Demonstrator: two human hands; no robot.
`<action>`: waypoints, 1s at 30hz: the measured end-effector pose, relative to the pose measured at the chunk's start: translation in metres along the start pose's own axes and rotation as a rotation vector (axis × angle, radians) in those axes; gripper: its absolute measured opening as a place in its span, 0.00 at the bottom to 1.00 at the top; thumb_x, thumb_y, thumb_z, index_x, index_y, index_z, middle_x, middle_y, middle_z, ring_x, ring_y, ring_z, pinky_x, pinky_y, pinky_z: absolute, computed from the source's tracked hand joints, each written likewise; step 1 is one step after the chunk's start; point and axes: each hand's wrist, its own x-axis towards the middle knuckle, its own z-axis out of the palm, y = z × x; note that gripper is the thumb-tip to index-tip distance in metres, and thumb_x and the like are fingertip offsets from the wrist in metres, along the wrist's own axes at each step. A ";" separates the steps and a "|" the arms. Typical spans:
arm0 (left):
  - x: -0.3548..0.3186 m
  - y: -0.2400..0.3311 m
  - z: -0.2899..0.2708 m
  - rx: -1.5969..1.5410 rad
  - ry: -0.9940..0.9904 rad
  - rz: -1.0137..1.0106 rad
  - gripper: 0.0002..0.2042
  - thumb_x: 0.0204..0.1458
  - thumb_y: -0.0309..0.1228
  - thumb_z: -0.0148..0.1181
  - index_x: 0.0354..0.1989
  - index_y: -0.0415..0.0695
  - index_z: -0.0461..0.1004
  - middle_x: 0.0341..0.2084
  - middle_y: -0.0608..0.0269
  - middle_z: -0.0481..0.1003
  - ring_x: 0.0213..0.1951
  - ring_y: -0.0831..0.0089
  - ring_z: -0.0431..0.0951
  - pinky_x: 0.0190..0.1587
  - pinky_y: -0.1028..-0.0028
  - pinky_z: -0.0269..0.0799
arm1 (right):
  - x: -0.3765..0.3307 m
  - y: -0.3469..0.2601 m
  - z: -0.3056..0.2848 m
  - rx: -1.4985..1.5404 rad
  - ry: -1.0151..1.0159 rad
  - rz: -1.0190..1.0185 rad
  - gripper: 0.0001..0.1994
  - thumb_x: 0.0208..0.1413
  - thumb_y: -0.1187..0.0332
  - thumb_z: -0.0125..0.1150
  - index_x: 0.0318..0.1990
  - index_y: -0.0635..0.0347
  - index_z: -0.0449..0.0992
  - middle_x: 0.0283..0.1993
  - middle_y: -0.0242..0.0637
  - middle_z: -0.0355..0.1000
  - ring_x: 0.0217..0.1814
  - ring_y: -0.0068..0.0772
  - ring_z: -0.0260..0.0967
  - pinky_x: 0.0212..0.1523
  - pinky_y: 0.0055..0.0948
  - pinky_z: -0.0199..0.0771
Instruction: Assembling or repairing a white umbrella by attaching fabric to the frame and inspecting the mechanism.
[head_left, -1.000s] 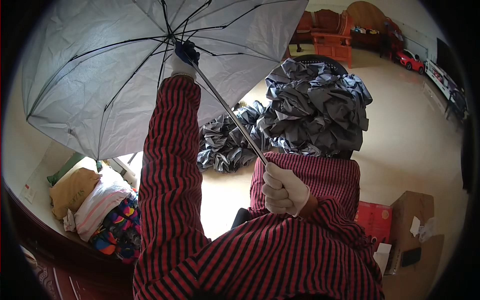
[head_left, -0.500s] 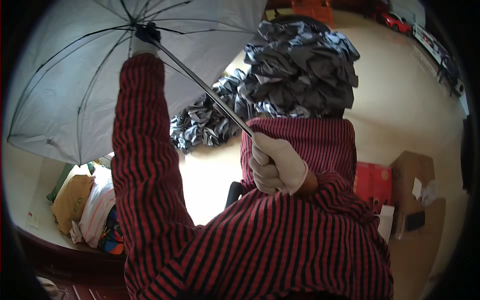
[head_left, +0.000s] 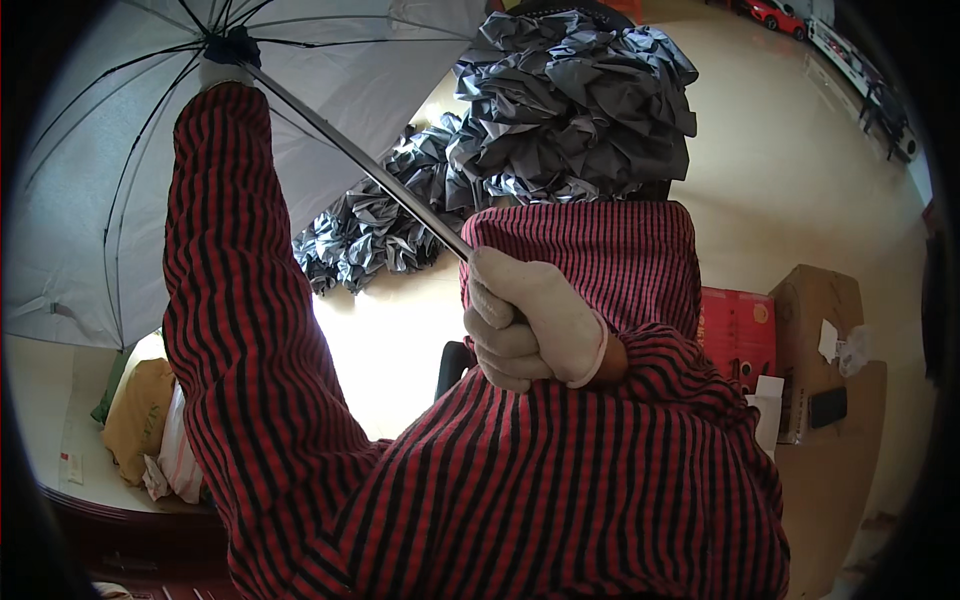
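A grey umbrella (head_left: pixel 370 85) is spread open at the upper left, its ribs and inner side toward me. My right hand (head_left: pixel 530 315), in a white glove, is closed around the lower end of its metal shaft (head_left: pixel 350 145). My left arm stretches up to the dark runner (head_left: pixel 232 47) where the ribs meet. Only part of my left hand (head_left: pixel 222 74), also gloved in white, shows there below the runner. Its fingers are mostly hidden, but it appears to grip the umbrella at that spot. The shaft slants from upper left down to my right hand.
Heaped crumpled dark grey fabric (head_left: pixel 575 110) stands beyond my striped lap (head_left: pixel 590 255), with more dark fabric (head_left: pixel 370 230) on the floor to its left. A red box (head_left: pixel 738 325) and cardboard boxes (head_left: pixel 815 300) stand at right. Stuffed sacks (head_left: pixel 140 415) lean at left.
The umbrella and both hands have shifted left in the picture, the runner also upward. The surroundings have shifted up and left too. Both hands stay at the same places on the umbrella.
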 end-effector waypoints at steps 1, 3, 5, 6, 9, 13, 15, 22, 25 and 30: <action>-0.002 -0.007 0.006 -0.012 -0.014 -0.009 0.21 0.59 0.53 0.41 0.33 0.47 0.70 0.16 0.67 0.68 0.17 0.72 0.65 0.20 0.73 0.59 | -0.003 0.001 0.000 -0.007 0.071 0.020 0.20 0.67 0.56 0.28 0.25 0.48 0.64 0.08 0.21 0.45 0.04 0.18 0.38 0.07 0.24 0.47; -0.011 0.018 -0.015 0.110 -0.004 0.072 0.23 0.59 0.54 0.39 0.32 0.47 0.70 0.15 0.67 0.67 0.16 0.71 0.64 0.17 0.73 0.58 | -0.007 0.002 0.007 -0.005 0.090 0.071 0.20 0.67 0.57 0.29 0.26 0.48 0.65 0.08 0.22 0.46 0.05 0.18 0.40 0.07 0.24 0.47; -0.011 0.034 -0.029 0.191 -0.079 0.021 0.25 0.61 0.51 0.35 0.28 0.45 0.72 0.14 0.61 0.68 0.16 0.67 0.65 0.18 0.69 0.61 | -0.007 0.009 0.004 0.066 0.032 0.062 0.18 0.67 0.58 0.31 0.30 0.50 0.67 0.10 0.23 0.50 0.06 0.18 0.44 0.08 0.24 0.47; -0.008 0.042 -0.040 0.122 -0.109 0.005 0.25 0.60 0.51 0.35 0.28 0.46 0.73 0.14 0.62 0.68 0.17 0.67 0.65 0.18 0.69 0.61 | -0.002 0.012 0.001 0.065 0.028 0.069 0.18 0.67 0.58 0.31 0.30 0.50 0.67 0.10 0.23 0.50 0.06 0.18 0.44 0.08 0.24 0.47; -0.004 0.050 -0.050 0.015 -0.117 -0.023 0.24 0.60 0.50 0.35 0.27 0.47 0.74 0.14 0.64 0.69 0.18 0.66 0.66 0.19 0.70 0.62 | 0.010 0.017 -0.007 0.238 -0.444 0.056 0.17 0.67 0.59 0.34 0.31 0.52 0.68 0.12 0.24 0.52 0.06 0.18 0.45 0.09 0.24 0.46; -0.015 0.033 -0.013 0.088 -0.130 -0.001 0.19 0.57 0.51 0.42 0.28 0.49 0.70 0.14 0.67 0.67 0.17 0.70 0.65 0.18 0.72 0.60 | 0.022 0.028 -0.033 0.309 -0.588 -0.013 0.15 0.66 0.58 0.38 0.44 0.59 0.66 0.14 0.28 0.57 0.09 0.23 0.55 0.11 0.26 0.50; -0.017 0.037 -0.013 0.058 -0.032 0.042 0.16 0.54 0.51 0.46 0.30 0.52 0.67 0.15 0.69 0.66 0.16 0.73 0.65 0.17 0.73 0.57 | 0.022 0.031 -0.035 0.404 -0.769 -0.012 0.19 0.65 0.56 0.39 0.52 0.63 0.65 0.15 0.31 0.60 0.12 0.28 0.62 0.13 0.28 0.54; -0.014 0.030 -0.001 0.216 0.147 0.138 0.17 0.58 0.51 0.46 0.31 0.52 0.72 0.14 0.72 0.68 0.12 0.77 0.62 0.13 0.75 0.57 | 0.006 -0.022 0.036 -0.149 -0.023 0.156 0.22 0.68 0.55 0.31 0.26 0.56 0.66 0.11 0.29 0.56 0.08 0.22 0.52 0.10 0.25 0.55; 0.001 0.049 -0.049 0.221 0.141 0.066 0.16 0.58 0.51 0.47 0.33 0.53 0.73 0.15 0.73 0.68 0.12 0.80 0.61 0.13 0.75 0.58 | 0.008 -0.032 0.062 -0.481 0.137 0.112 0.25 0.68 0.53 0.32 0.24 0.59 0.66 0.11 0.31 0.58 0.10 0.24 0.56 0.12 0.25 0.58; 0.016 0.046 -0.068 0.035 0.058 -0.320 0.11 0.59 0.47 0.48 0.31 0.58 0.72 0.11 0.78 0.62 0.10 0.83 0.59 0.11 0.78 0.53 | 0.014 -0.031 0.057 -0.888 0.575 0.081 0.22 0.65 0.56 0.41 0.24 0.62 0.68 0.14 0.33 0.62 0.11 0.22 0.58 0.15 0.23 0.60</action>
